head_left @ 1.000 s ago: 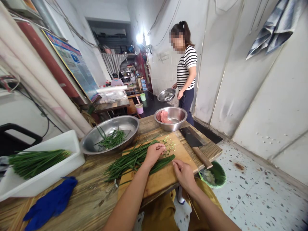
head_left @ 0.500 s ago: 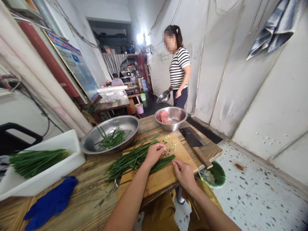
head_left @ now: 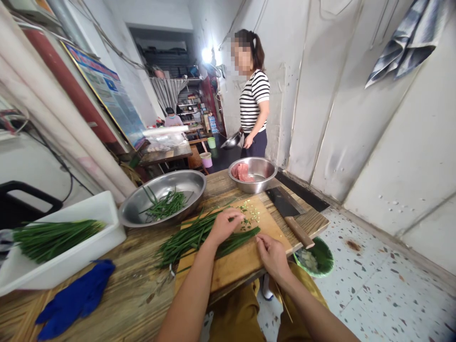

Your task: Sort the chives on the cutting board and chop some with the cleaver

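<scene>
Long green garlic chives (head_left: 199, 232) lie in a loose bundle across a wooden cutting board (head_left: 272, 223). My left hand (head_left: 223, 229) is bent over the bundle, its thumb and fingers slightly apart. At the cut ends, on the right, my right hand (head_left: 271, 254) pinches the chives between thumb and forefinger; the exact contact is small and partly hidden. Tiny pale and green trimmings (head_left: 252, 211) are scattered beyond my hands. To the right of the board lies a cleaver (head_left: 285, 204), its wooden handle pointing toward me.
A metal basin (head_left: 192, 185) holds loose chives; a metal bowl (head_left: 265, 183) behind the board holds pink pieces. At left are a white tub (head_left: 114, 218) of chives and a blue glove (head_left: 76, 299). A green-lined bin (head_left: 326, 259) stands below right. Beyond the table walks a person (head_left: 254, 102) carrying a pan.
My left hand has shifted slightly left and its fingertips have parted. My right hand has barely moved. The person with the pan has moved left.
</scene>
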A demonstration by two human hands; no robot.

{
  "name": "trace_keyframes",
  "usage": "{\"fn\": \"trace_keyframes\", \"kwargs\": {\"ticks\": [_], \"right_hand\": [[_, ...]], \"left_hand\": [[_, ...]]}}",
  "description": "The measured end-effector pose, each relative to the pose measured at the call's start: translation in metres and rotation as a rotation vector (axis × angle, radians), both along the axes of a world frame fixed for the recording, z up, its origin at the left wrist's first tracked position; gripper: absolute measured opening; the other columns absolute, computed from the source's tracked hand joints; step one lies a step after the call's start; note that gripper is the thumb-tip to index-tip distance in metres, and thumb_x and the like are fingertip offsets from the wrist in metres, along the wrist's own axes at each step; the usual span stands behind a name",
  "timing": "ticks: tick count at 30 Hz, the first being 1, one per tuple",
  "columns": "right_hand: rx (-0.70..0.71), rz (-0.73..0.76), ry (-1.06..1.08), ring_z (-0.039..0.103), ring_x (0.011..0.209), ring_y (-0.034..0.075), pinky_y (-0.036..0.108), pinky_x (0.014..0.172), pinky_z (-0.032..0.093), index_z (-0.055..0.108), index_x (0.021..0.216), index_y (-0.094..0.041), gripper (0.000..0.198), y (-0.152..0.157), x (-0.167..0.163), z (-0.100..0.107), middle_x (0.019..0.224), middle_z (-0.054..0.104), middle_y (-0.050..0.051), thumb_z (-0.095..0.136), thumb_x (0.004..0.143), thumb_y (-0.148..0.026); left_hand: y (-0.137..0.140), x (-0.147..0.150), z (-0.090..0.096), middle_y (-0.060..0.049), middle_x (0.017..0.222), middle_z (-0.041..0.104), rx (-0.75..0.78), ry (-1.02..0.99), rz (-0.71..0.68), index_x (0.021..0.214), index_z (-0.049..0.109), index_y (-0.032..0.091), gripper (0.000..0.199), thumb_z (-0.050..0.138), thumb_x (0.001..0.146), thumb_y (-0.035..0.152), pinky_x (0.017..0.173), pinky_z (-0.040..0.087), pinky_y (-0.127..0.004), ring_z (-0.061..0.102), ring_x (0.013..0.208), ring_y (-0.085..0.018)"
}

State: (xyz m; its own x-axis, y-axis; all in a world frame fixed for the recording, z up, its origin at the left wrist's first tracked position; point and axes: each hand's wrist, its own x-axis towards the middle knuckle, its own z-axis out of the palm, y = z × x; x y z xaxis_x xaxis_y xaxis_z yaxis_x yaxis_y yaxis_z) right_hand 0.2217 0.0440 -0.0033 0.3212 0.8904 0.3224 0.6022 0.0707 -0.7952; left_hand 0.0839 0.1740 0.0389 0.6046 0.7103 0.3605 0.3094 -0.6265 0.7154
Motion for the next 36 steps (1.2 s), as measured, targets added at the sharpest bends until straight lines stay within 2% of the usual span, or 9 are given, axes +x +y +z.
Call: {"fn": "trace_keyframes", "kwargs": {"ticks": [2, 4, 8, 14, 18, 22, 25, 28, 36], "right_hand": [[-0.005, -0.007, -0.007, 0.066, 0.069, 0.018, 0.023, 0.062, 0.045, 0.068, 0.090, -0.016, 0.031, 0.000, 0.000, 0.000, 0.078, 0.072, 0.006, 0.040, 0.087, -0.027], [-0.006, -0.010, -0.016, 0.066, 0.070, 0.018, 0.023, 0.061, 0.045, 0.068, 0.090, -0.016, 0.031, 0.000, 0.000, 0.000, 0.079, 0.072, 0.006, 0.040, 0.087, -0.027], [-0.008, -0.010, -0.036, 0.066, 0.070, 0.018, 0.023, 0.063, 0.045, 0.068, 0.089, -0.016, 0.031, 0.001, 0.000, 0.002, 0.079, 0.072, 0.005, 0.039, 0.087, -0.027], [-0.030, -0.022, -0.065, 0.065, 0.065, 0.019, 0.024, 0.059, 0.044, 0.068, 0.089, -0.017, 0.032, 0.003, 0.001, 0.002, 0.073, 0.072, 0.005, 0.039, 0.086, -0.028], [-0.038, -0.004, -0.071, 0.066, 0.070, 0.019, 0.023, 0.062, 0.045, 0.068, 0.091, -0.017, 0.032, 0.002, 0.001, 0.000, 0.078, 0.072, 0.006, 0.038, 0.087, -0.029], [-0.047, 0.022, -0.056, 0.067, 0.072, 0.019, 0.023, 0.064, 0.046, 0.067, 0.092, -0.017, 0.031, 0.001, 0.000, 0.000, 0.081, 0.072, 0.006, 0.039, 0.087, -0.028], [-0.045, 0.029, -0.052, 0.066, 0.073, 0.019, 0.024, 0.066, 0.046, 0.068, 0.092, -0.017, 0.031, 0.001, 0.000, 0.001, 0.081, 0.072, 0.005, 0.039, 0.087, -0.028], [-0.043, 0.028, -0.059, 0.066, 0.074, 0.019, 0.024, 0.067, 0.046, 0.068, 0.092, -0.017, 0.031, 0.000, 0.000, 0.003, 0.081, 0.072, 0.005, 0.039, 0.087, -0.027], [-0.052, 0.052, -0.056, 0.066, 0.073, 0.018, 0.023, 0.066, 0.047, 0.069, 0.090, -0.019, 0.030, 0.000, 0.000, 0.004, 0.080, 0.072, 0.004, 0.039, 0.086, -0.025]], "left_hand": [[0.005, -0.005, -0.001, -0.005, 0.087, 0.068, 0.137, 0.033, 0.273, 0.079, 0.070, 0.021, 0.021, 0.051, 0.082, 0.030, 0.083, 0.038, -0.033, 0.057, 0.087, -0.018], [0.008, -0.010, -0.001, -0.004, 0.083, 0.067, 0.198, 0.184, 0.383, 0.075, 0.070, 0.022, 0.017, 0.055, 0.078, 0.030, 0.083, 0.035, -0.036, 0.054, 0.087, -0.021], [0.005, -0.020, 0.004, -0.005, 0.079, 0.064, 0.186, 0.447, 0.367, 0.066, 0.069, 0.022, 0.013, 0.064, 0.070, 0.033, 0.080, 0.030, -0.038, 0.051, 0.088, -0.024], [-0.001, -0.023, 0.006, -0.006, 0.081, 0.062, 0.178, 0.582, 0.380, 0.063, 0.067, 0.022, 0.003, 0.066, 0.065, 0.020, 0.081, 0.028, -0.039, 0.048, 0.091, -0.026], [-0.001, -0.017, 0.005, -0.005, 0.080, 0.064, 0.130, 0.501, 0.333, 0.064, 0.065, 0.020, 0.008, 0.060, 0.069, 0.017, 0.082, 0.028, -0.037, 0.051, 0.090, -0.024], [-0.004, -0.006, 0.004, -0.002, 0.076, 0.067, 0.057, 0.355, 0.317, 0.071, 0.064, 0.020, 0.009, 0.055, 0.073, 0.020, 0.081, 0.031, -0.034, 0.057, 0.080, -0.019], [-0.007, 0.005, -0.001, -0.001, 0.075, 0.068, -0.009, 0.253, 0.315, 0.076, 0.065, 0.020, 0.011, 0.054, 0.074, 0.022, 0.079, 0.034, -0.031, 0.059, 0.074, -0.017], [-0.006, 0.012, -0.009, -0.002, 0.080, 0.070, -0.091, 0.175, 0.295, 0.081, 0.068, 0.021, 0.016, 0.055, 0.073, 0.024, 0.078, 0.038, -0.030, 0.062, 0.078, -0.018], [0.004, 0.012, -0.025, -0.003, 0.075, 0.072, -0.215, 0.007, 0.234, 0.074, 0.071, 0.019, 0.018, 0.055, 0.072, 0.026, 0.069, 0.046, -0.026, 0.064, 0.072, -0.018]]}}
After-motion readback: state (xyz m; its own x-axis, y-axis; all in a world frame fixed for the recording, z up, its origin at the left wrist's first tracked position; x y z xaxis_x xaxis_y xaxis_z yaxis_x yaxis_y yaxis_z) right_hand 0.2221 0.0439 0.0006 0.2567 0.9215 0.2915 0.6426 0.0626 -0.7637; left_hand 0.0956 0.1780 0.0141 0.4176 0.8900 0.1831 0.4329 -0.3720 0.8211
